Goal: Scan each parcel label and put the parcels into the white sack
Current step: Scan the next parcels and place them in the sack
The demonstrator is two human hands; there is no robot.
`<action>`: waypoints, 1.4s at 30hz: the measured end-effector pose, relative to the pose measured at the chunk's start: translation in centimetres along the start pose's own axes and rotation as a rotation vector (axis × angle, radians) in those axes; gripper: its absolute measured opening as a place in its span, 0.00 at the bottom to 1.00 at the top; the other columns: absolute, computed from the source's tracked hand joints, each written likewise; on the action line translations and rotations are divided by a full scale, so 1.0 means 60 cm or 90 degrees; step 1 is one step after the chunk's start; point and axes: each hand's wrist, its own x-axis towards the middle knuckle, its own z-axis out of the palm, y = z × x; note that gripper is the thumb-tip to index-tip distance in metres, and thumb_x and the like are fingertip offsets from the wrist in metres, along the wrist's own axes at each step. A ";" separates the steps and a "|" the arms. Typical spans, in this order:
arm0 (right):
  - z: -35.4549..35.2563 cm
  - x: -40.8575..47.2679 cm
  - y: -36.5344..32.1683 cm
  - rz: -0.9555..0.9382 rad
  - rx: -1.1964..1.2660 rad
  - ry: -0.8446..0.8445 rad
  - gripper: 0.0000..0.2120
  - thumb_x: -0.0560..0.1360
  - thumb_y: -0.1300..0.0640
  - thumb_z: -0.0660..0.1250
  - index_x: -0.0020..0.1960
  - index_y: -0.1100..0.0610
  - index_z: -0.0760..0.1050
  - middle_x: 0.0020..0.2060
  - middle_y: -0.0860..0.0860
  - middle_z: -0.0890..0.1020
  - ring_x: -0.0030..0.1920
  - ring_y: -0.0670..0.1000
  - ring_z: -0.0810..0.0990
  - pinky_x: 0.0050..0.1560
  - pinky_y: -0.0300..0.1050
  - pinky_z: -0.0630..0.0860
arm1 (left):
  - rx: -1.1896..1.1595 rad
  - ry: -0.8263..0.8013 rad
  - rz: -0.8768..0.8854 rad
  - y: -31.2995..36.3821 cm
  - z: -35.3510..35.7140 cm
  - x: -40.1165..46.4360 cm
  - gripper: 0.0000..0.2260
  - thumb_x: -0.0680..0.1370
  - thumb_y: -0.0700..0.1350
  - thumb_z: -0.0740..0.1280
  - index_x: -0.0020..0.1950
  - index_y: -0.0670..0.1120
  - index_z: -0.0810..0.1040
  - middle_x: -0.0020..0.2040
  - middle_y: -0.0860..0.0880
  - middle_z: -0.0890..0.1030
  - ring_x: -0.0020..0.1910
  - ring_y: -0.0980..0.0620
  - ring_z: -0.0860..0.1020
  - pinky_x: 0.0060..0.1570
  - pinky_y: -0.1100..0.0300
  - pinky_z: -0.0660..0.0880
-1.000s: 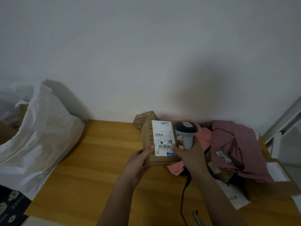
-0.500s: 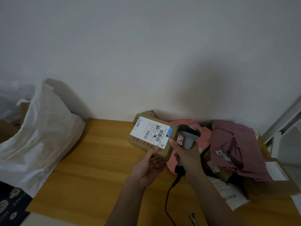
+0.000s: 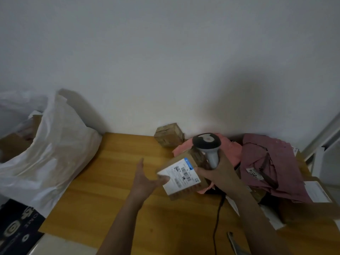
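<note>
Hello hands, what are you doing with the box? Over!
Right hand grips scanner. Left hand open, touching box, label up. White sack waits left, bare table between.

Tag on maroon mailer bag (image 3: 272,168): "2026", on a white tag (image 3: 254,173).
Dark bag (image 3: 17,225) at lower left: "ONE" legible; remainder unclear.
Label (image 3: 181,174) on cardboard parcel (image 3: 185,176): barcodes, print too blurred to read.

Labelled cardboard parcel (image 3: 182,176) tilted, white sack (image 3: 51,159) leftward.
</note>
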 end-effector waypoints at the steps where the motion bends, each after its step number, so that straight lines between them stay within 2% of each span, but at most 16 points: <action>1: -0.002 -0.002 0.000 0.003 -0.010 -0.039 0.30 0.66 0.57 0.80 0.62 0.49 0.69 0.54 0.48 0.81 0.53 0.49 0.83 0.50 0.48 0.82 | 0.040 -0.073 0.017 -0.004 -0.006 0.001 0.51 0.66 0.46 0.80 0.80 0.53 0.51 0.74 0.53 0.65 0.69 0.51 0.70 0.63 0.52 0.72; 3: -0.001 -0.007 -0.004 0.008 -0.006 -0.098 0.31 0.65 0.57 0.80 0.63 0.47 0.70 0.55 0.47 0.82 0.55 0.48 0.82 0.51 0.49 0.82 | 0.076 -0.212 -0.003 -0.014 -0.019 0.010 0.50 0.64 0.46 0.81 0.79 0.53 0.55 0.64 0.57 0.74 0.58 0.57 0.77 0.59 0.54 0.77; 4: 0.002 -0.009 -0.009 0.004 -0.010 -0.119 0.33 0.64 0.56 0.81 0.64 0.46 0.70 0.56 0.47 0.81 0.56 0.47 0.82 0.52 0.48 0.82 | 0.090 -0.254 -0.012 -0.019 -0.024 0.015 0.52 0.62 0.48 0.82 0.79 0.53 0.56 0.63 0.55 0.77 0.57 0.55 0.78 0.59 0.52 0.77; 6: 0.005 -0.014 -0.023 -0.009 -0.039 -0.147 0.34 0.64 0.56 0.81 0.64 0.44 0.68 0.58 0.45 0.80 0.57 0.44 0.80 0.54 0.45 0.80 | 0.123 -0.293 -0.018 -0.024 -0.032 0.022 0.54 0.59 0.50 0.83 0.78 0.55 0.57 0.64 0.52 0.76 0.58 0.53 0.79 0.59 0.52 0.78; 8: 0.003 -0.015 -0.033 -0.013 -0.067 -0.167 0.35 0.64 0.55 0.81 0.65 0.44 0.68 0.58 0.44 0.78 0.58 0.44 0.79 0.56 0.45 0.80 | 0.131 -0.320 -0.010 -0.025 -0.035 0.021 0.53 0.60 0.48 0.83 0.78 0.57 0.56 0.67 0.50 0.74 0.58 0.52 0.79 0.55 0.55 0.79; 11: 0.005 -0.020 -0.041 -0.012 -0.082 -0.194 0.34 0.64 0.55 0.81 0.65 0.44 0.68 0.59 0.45 0.78 0.57 0.45 0.79 0.54 0.45 0.80 | 0.099 -0.357 0.000 -0.028 -0.039 0.018 0.44 0.63 0.42 0.82 0.73 0.56 0.62 0.64 0.48 0.76 0.58 0.49 0.80 0.51 0.54 0.81; 13: 0.014 -0.025 -0.046 0.014 -0.044 -0.160 0.27 0.68 0.58 0.78 0.61 0.47 0.69 0.54 0.47 0.79 0.51 0.45 0.81 0.46 0.39 0.81 | 0.098 -0.329 -0.027 -0.036 -0.041 0.019 0.38 0.61 0.47 0.83 0.66 0.52 0.68 0.60 0.48 0.79 0.56 0.49 0.81 0.51 0.53 0.81; 15: 0.024 -0.025 -0.049 0.070 -0.017 -0.072 0.19 0.73 0.60 0.73 0.58 0.50 0.68 0.45 0.48 0.78 0.39 0.43 0.79 0.35 0.33 0.76 | 0.088 -0.252 -0.096 -0.048 -0.039 0.018 0.34 0.60 0.56 0.82 0.59 0.46 0.73 0.55 0.47 0.83 0.52 0.49 0.82 0.48 0.56 0.79; 17: 0.028 -0.023 -0.045 0.125 0.003 -0.015 0.16 0.75 0.56 0.70 0.59 0.56 0.68 0.37 0.50 0.76 0.32 0.45 0.77 0.32 0.38 0.74 | 0.012 -0.187 -0.177 -0.066 -0.035 0.014 0.36 0.56 0.63 0.82 0.54 0.41 0.80 0.49 0.44 0.85 0.49 0.46 0.81 0.47 0.54 0.76; 19: 0.030 -0.023 -0.046 0.187 0.028 0.003 0.16 0.76 0.50 0.68 0.58 0.56 0.69 0.37 0.53 0.76 0.33 0.47 0.76 0.33 0.41 0.74 | -0.149 -0.157 -0.247 -0.078 -0.029 0.011 0.34 0.59 0.58 0.82 0.56 0.39 0.81 0.49 0.41 0.85 0.51 0.43 0.81 0.53 0.51 0.77; 21: 0.035 -0.027 -0.059 0.255 0.073 0.011 0.12 0.78 0.45 0.65 0.54 0.52 0.69 0.38 0.54 0.76 0.33 0.48 0.76 0.32 0.40 0.74 | -0.318 -0.141 -0.282 -0.075 -0.019 0.003 0.24 0.67 0.48 0.78 0.59 0.39 0.79 0.52 0.39 0.84 0.52 0.41 0.80 0.55 0.49 0.76; 23: 0.043 -0.030 -0.072 0.302 0.161 0.008 0.11 0.79 0.45 0.64 0.51 0.53 0.71 0.38 0.56 0.77 0.30 0.49 0.76 0.32 0.42 0.74 | -0.438 -0.114 -0.296 -0.068 -0.006 0.000 0.15 0.74 0.43 0.72 0.58 0.39 0.78 0.51 0.39 0.83 0.51 0.41 0.79 0.56 0.48 0.75; 25: 0.047 -0.035 -0.085 0.283 0.224 -0.023 0.11 0.79 0.48 0.64 0.54 0.55 0.73 0.36 0.55 0.78 0.28 0.48 0.77 0.33 0.44 0.74 | -0.509 -0.074 -0.301 -0.058 0.004 -0.001 0.08 0.77 0.40 0.69 0.55 0.39 0.77 0.48 0.40 0.82 0.48 0.42 0.78 0.60 0.46 0.73; 29: 0.044 -0.054 -0.116 0.210 0.245 -0.078 0.12 0.81 0.50 0.63 0.57 0.57 0.75 0.35 0.54 0.79 0.30 0.48 0.77 0.36 0.45 0.75 | -0.527 -0.051 -0.301 -0.046 0.015 0.001 0.05 0.77 0.39 0.68 0.52 0.41 0.77 0.47 0.41 0.81 0.47 0.44 0.78 0.67 0.46 0.70; 35: 0.039 -0.082 -0.166 0.166 0.224 -0.080 0.08 0.82 0.52 0.61 0.53 0.55 0.75 0.46 0.58 0.80 0.30 0.48 0.75 0.34 0.43 0.74 | -0.571 -0.047 -0.311 -0.043 0.022 0.001 0.07 0.77 0.38 0.69 0.54 0.41 0.77 0.48 0.41 0.81 0.48 0.44 0.79 0.66 0.47 0.71; 42: 0.025 -0.099 -0.193 0.142 0.167 -0.064 0.12 0.81 0.50 0.60 0.55 0.58 0.75 0.40 0.56 0.78 0.27 0.46 0.75 0.26 0.37 0.71 | -0.591 -0.033 -0.333 -0.039 0.029 -0.001 0.07 0.76 0.38 0.70 0.54 0.41 0.77 0.48 0.41 0.81 0.48 0.44 0.78 0.66 0.48 0.72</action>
